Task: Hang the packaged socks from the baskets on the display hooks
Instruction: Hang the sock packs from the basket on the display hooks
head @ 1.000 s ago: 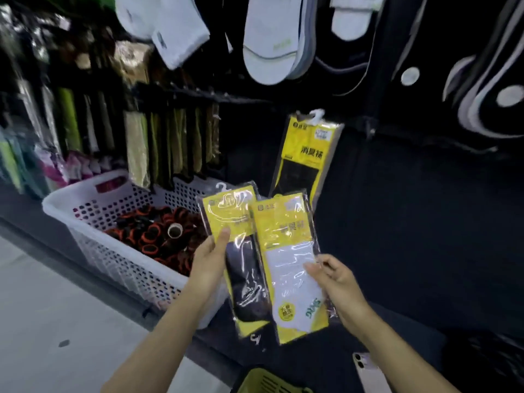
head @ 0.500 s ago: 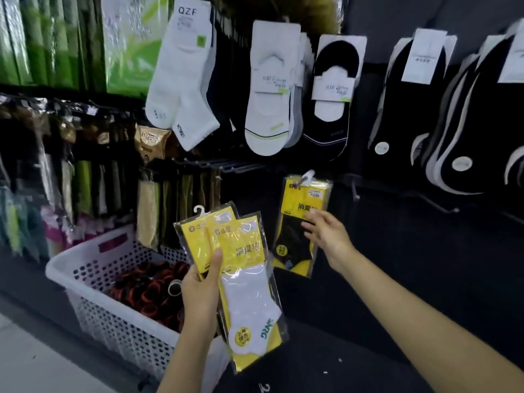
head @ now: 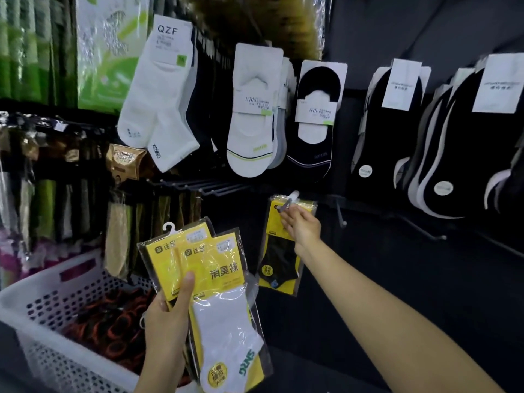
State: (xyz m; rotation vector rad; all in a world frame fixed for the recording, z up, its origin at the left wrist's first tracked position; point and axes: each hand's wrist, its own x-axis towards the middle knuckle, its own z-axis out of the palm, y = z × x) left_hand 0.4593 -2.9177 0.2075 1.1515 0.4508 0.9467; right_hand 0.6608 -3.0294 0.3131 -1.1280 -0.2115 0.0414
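My left hand (head: 167,316) grips two yellow sock packs (head: 209,290) fanned together, the front one showing a white sock, the rear one with a white plastic hanger at its top. My right hand (head: 300,225) reaches forward and touches the top of a third yellow pack with a black sock (head: 279,265), which hangs by its white hanger on a display hook (head: 285,205). Whether the fingers pinch it is unclear. Bare metal hooks (head: 340,214) stick out of the dark wall to the right of it.
A white perforated basket (head: 48,287) with orange-and-black rolled items stands at lower left. Above hang white and black socks on cards (head: 252,114). A rail of empty hooks (head: 198,185) runs left of the hung pack. Packaged goods fill the left shelves.
My right hand let go of the white-sock pack, rose to the hanging black-sock pack and moved up to its top by the hook. My left hand now holds both packs, higher.
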